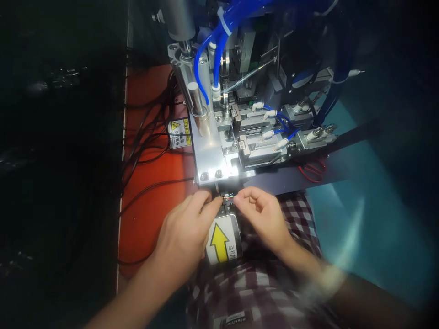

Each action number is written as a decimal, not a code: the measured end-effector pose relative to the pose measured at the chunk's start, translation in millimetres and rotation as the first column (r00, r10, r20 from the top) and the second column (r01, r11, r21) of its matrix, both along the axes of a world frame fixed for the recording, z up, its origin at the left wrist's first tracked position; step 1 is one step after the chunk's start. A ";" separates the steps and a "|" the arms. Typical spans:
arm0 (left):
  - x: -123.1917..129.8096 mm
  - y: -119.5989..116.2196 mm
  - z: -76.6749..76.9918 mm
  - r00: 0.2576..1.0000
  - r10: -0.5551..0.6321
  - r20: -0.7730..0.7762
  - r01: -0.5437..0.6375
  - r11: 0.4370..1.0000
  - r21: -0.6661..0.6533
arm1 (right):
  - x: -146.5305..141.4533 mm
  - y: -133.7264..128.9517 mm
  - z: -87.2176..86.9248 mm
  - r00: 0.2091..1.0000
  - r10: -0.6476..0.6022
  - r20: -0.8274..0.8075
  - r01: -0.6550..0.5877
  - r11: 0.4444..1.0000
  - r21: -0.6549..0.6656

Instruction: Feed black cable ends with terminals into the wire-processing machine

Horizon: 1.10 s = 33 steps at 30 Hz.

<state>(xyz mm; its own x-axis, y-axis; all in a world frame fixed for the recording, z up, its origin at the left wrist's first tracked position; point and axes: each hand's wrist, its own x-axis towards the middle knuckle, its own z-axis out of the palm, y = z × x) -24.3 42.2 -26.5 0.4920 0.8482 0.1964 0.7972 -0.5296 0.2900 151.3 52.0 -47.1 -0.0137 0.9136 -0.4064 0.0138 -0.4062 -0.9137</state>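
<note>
Thin coloured wires (228, 197), with red, green and white strands, stretch across the small gap between my two hands at the machine's front edge. My left hand (187, 226) is closed, its thumb and forefinger pinching the wires at their left end. From the other side, my right hand (264, 217) pinches the strands' right end between thumb and fingertip, its other fingers curled. Just above the wires sits the metal front plate (210, 157) of the machine. Below them is a white cover (222, 240) with a yellow arrow, partly hidden by my left hand.
Pneumatic cylinders (262, 148) with white fittings and blue air hoses (219, 45) fill the machine behind my hands. Black cables (147, 132) run over the orange-red tabletop (151, 219) at left, near a warning label (180, 133). A checked cloth garment (254, 292) lies below.
</note>
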 end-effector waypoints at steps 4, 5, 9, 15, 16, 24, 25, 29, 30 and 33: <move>1.3 0.0 -0.9 1.000 0.002 -0.005 -0.002 1.000 0.003 | -4.0 -5.6 -1.9 0.991 0.032 0.128 -0.047 0.992 0.119; 1.6 0.3 -1.2 1.000 0.001 -0.006 -0.001 1.000 0.009 | -4.2 -5.1 -2.2 0.986 0.036 0.165 -0.062 0.985 0.158; 1.6 1.6 -1.1 1.000 -0.004 -0.004 0.004 1.000 0.024 | -2.8 1.2 -2.2 0.973 0.050 0.224 -0.100 0.971 0.218; 1.1 0.7 -1.9 1.000 -0.004 -0.003 0.004 1.000 0.004 | -0.9 8.0 -11.7 1.000 0.009 0.006 -0.009 0.999 -0.037; 0.9 0.5 -2.6 1.000 -0.001 -0.005 0.001 1.000 -0.004 | 0.3 7.6 -13.8 1.000 -0.004 -0.017 0.003 0.998 -0.070; -0.2 0.5 -4.1 1.000 -0.008 -0.009 0.008 1.000 -0.010 | 2.1 5.3 -6.8 0.973 0.033 -0.228 -0.064 0.989 -0.130; -0.4 0.4 -4.4 1.000 -0.010 -0.008 0.010 1.000 -0.018 | 0.4 6.5 -5.7 0.969 0.025 -0.247 -0.062 0.988 -0.143; -4.1 0.1 -5.5 0.999 -0.031 0.009 0.031 0.999 -0.043 | -3.6 11.8 -4.7 0.955 -0.004 -0.295 -0.058 0.978 -0.201; -5.6 0.4 -5.2 0.999 -0.039 0.013 0.040 0.998 -0.051 | -3.5 12.8 -4.7 0.957 0.008 -0.291 -0.067 0.979 -0.192; -9.9 3.2 -2.8 0.998 -0.060 0.002 0.060 0.996 -0.059 | -1.5 14.1 -5.5 0.976 0.051 -0.210 -0.071 0.994 -0.087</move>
<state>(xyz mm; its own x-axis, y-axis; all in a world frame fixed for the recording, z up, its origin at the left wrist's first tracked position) -34.2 45.4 -29.3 0.5426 0.8271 0.1466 0.7642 -0.5585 0.3226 149.8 66.1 -52.6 -0.1609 0.8665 -0.4726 -0.1443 -0.4943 -0.8572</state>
